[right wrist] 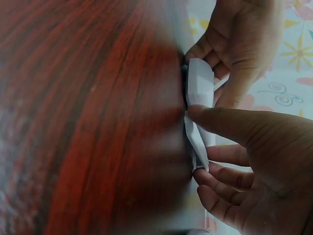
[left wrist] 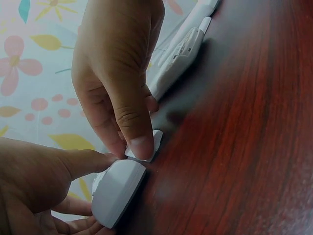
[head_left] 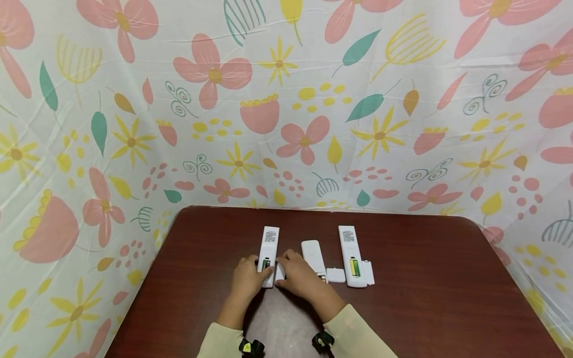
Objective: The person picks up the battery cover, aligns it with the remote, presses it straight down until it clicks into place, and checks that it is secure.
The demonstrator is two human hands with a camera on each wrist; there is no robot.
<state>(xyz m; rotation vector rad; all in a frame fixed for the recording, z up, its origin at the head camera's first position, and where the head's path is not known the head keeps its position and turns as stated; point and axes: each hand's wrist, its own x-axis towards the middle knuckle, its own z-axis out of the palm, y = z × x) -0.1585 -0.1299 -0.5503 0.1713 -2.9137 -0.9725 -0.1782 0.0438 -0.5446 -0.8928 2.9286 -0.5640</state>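
A white remote control [head_left: 270, 236] lies back side up at the left of the row, its battery compartment [head_left: 266, 263] uncovered and partly behind fingers. My left hand [head_left: 245, 279] grips this remote by its sides near the lower end, thumb across it. Close against its right side, my right hand [head_left: 301, 277] pinches a small white battery cover [head_left: 280, 273]. In the right wrist view the cover [right wrist: 195, 136] stands between thumb and fingers, low over the table beside the remote [right wrist: 200, 83]. The left wrist view shows the remote's rounded end [left wrist: 120, 191] under the left hand.
A second white remote [head_left: 312, 252] lies right of my right hand, with a loose cover [head_left: 335, 275] by its lower end. Farther right lies a third remote [head_left: 347, 238], batteries [head_left: 355, 267] showing, its cover [head_left: 368, 272] against its side. The brown table [head_left: 425, 298] meets a flowered cloth [head_left: 304, 164].
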